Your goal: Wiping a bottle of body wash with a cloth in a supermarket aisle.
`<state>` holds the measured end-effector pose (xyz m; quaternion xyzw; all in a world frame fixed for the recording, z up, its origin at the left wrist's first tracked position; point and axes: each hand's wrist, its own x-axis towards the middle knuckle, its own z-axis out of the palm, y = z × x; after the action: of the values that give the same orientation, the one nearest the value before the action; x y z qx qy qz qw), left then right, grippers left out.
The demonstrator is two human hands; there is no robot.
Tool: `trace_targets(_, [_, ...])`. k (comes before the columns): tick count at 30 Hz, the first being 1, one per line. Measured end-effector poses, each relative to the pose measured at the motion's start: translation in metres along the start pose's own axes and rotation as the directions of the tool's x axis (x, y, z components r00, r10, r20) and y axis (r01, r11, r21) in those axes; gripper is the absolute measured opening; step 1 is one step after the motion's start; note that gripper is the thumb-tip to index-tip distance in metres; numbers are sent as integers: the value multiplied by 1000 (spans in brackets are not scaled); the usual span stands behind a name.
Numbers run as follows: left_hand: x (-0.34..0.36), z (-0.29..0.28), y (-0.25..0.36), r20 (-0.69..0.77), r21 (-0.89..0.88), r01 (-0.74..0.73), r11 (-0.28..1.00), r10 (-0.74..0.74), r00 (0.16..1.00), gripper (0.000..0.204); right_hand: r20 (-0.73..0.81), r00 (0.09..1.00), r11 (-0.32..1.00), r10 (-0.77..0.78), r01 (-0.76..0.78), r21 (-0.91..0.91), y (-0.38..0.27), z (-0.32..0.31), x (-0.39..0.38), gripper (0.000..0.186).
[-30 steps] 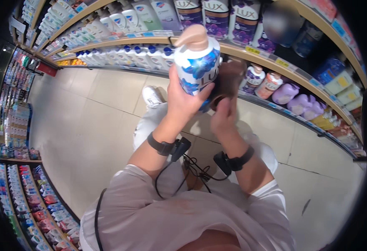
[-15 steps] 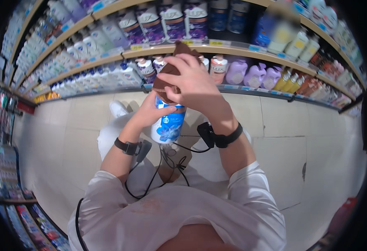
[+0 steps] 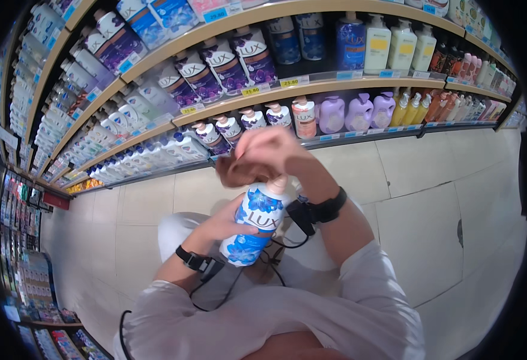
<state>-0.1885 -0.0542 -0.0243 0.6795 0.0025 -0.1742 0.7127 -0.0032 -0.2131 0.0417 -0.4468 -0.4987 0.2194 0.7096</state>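
Note:
My left hand is wrapped round a white pump bottle with blue flowers and a blue label band, held upright or slightly tilted above my lap. Just beyond the bottle's pale pump top, my right hand is closed on a crumpled brown cloth. The fingers and the cloth are blurred, and the cloth partly hides the pump. Black straps with small devices and cables are on both of my wrists.
Curved shelves ahead hold rows of purple, white, blue and yellow bottles, with purple-labelled pump bottles low down just beyond my hands. My white-clad legs rest over the tiled floor. More stocked shelves stand at the left.
The brown cloth came from behind the bottle to over its top, and is now lifted off toward the upper left, uncovering the bottle's front. Both hands are lower in view than a second ago.

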Motion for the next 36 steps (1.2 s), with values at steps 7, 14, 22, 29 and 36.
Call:
trace_targets(7, [32,-16,40,-317,20,-480,877,461,829,82,-599,755,782,268,192,593,36,-39,-1,38])
trace_targets(14, [103,-67,119,-491,384,-677,628,760,426,60,-284,814,504,506,-12,864,72,-11,12,47])
trace_targets(22, [192,-54,169,-202,458,-676,577,808,553,74,-356,831,643,426,-1,766,71,-44,17,53])
trace_targets(29, [225,-36,204,-198,656,-591,469,863,465,65,-841,539,860,54,403,314,103,-122,22,41])
trace_targets(36, [249,-39,228,-57,786,-438,435,758,650,54,-933,360,932,4,336,134,105,-141,24,45])
